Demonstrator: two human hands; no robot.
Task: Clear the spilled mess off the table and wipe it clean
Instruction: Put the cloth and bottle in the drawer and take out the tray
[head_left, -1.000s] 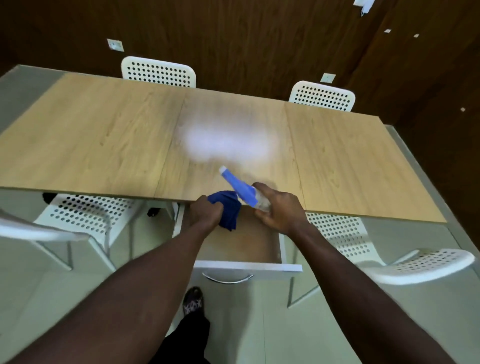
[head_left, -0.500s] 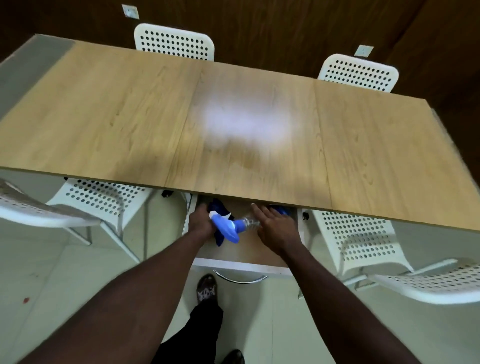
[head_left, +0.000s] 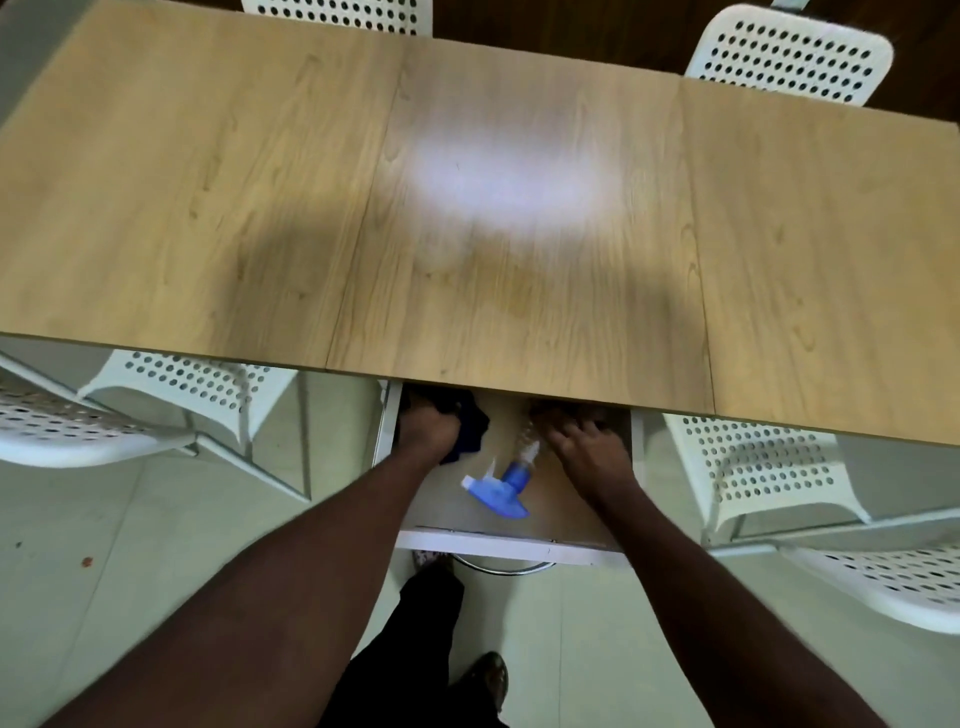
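Observation:
The wooden table (head_left: 260, 208) fills the upper view; its top is bare, with a pale glare patch in the middle. Below its near edge a white drawer (head_left: 498, 546) stands pulled out. A spray bottle (head_left: 498, 493) with a blue trigger head lies on its side in the drawer, its clear body pointing to the back. My left hand (head_left: 428, 431) is at the drawer's back left and grips a dark blue cloth (head_left: 474, 434); its fingertips are hidden under the table edge. My right hand (head_left: 587, 452) hovers just right of the bottle with fingers spread, not around it.
White perforated chairs stand tucked on both sides of the drawer, one on the left (head_left: 197, 384) and one on the right (head_left: 753, 467), and another at the far side (head_left: 789, 57). My legs and shoe (head_left: 488, 675) are on the pale floor below the drawer.
Both hands dropped from the table edge into the drawer. My right hand laid the spray bottle down and let go of it. My left hand pushed the cloth toward the drawer's back.

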